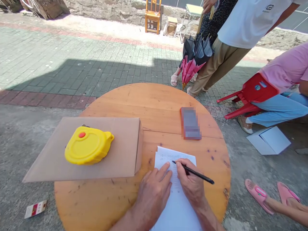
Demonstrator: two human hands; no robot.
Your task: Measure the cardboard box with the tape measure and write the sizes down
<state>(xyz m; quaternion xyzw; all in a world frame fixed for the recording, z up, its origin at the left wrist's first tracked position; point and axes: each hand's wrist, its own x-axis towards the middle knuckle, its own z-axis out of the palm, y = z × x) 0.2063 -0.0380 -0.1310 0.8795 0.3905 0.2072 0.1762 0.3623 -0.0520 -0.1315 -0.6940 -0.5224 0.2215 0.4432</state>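
Observation:
My right hand grips a black pen, its tip touching a white sheet of paper on the round wooden table. My left hand lies flat on the paper's left side, fingers stretched out. A few faint lines of writing sit near the top of the sheet. Left of the hands, a flat cardboard box rests on the table and carries a yellow tape measure with a red button.
A phone lies on the table's far right. Standing people, a folded umbrella, a seated person on a red chair, feet in pink sandals, a white box and a small card surround the table.

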